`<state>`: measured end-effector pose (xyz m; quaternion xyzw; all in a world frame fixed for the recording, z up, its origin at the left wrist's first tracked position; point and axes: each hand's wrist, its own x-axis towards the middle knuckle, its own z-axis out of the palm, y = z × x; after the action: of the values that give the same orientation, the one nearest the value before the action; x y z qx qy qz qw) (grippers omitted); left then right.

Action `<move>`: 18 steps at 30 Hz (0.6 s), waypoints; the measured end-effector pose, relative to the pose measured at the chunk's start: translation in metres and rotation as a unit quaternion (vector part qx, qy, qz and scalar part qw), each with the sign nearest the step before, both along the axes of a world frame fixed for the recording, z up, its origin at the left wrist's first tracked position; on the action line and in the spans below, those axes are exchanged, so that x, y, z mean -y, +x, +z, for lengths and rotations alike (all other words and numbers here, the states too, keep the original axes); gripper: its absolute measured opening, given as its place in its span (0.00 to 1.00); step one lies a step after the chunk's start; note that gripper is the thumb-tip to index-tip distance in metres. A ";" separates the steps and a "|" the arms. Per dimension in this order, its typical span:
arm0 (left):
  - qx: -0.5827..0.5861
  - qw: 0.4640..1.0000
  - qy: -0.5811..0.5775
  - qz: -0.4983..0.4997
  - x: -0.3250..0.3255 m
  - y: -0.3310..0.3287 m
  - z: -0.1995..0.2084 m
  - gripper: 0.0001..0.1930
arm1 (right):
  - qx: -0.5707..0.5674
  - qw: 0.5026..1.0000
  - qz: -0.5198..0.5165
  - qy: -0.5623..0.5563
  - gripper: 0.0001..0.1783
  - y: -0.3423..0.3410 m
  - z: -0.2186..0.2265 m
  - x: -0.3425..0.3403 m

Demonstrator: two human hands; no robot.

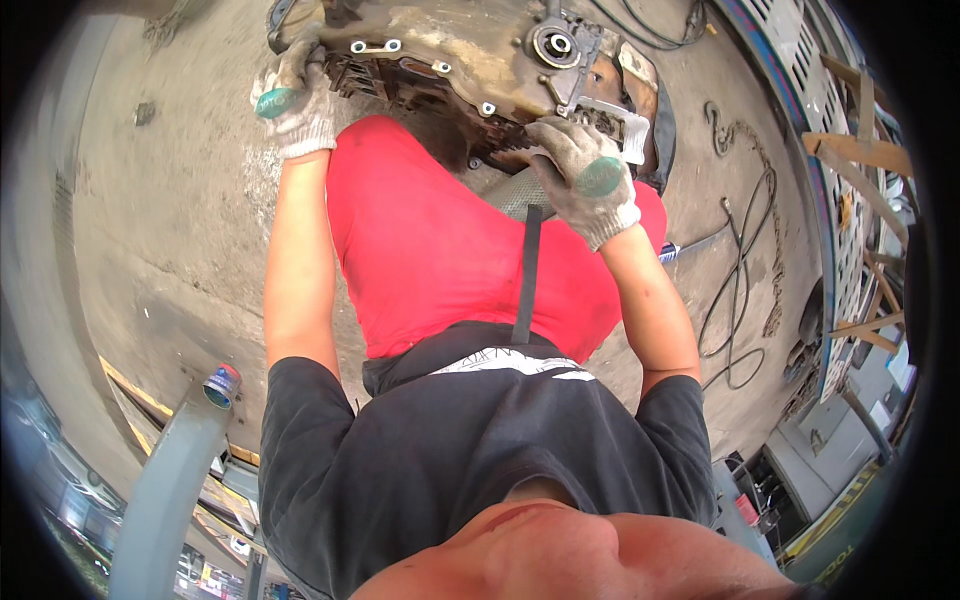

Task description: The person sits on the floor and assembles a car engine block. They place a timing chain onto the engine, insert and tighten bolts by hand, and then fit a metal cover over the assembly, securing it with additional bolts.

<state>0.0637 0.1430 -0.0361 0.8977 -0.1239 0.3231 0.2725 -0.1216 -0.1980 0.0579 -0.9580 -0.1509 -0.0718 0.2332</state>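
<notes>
Head view: taken from above, turned down to the concrete floor (190,230)
Closest: black T-shirt (490,440), seen large below
Farther: engine block (450,45), cut by the upper edge
Rim: bent by fisheye

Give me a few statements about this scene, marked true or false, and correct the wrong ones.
1. The left hand wears a soiled off-white knitted glove. True.
2. The right hand is bare. False: it wears a matching glove.
3. The left hand is at the left end of the bulky, oil-stained metal casing. True.
4. The cloth trousers are blue. False: they are red.
5. A narrow black strap lies over the trousers. True.
</notes>
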 end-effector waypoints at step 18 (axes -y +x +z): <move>-0.183 0.951 -0.221 0.117 0.047 -0.018 0.013 0.23 | -0.311 0.879 -0.361 -0.026 0.23 -0.049 -0.104 0.275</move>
<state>0.0460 0.0962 -0.0227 0.8669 0.1089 0.2020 0.4425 -0.1708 -0.4725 -0.0466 -0.9248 0.2835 0.1546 0.2013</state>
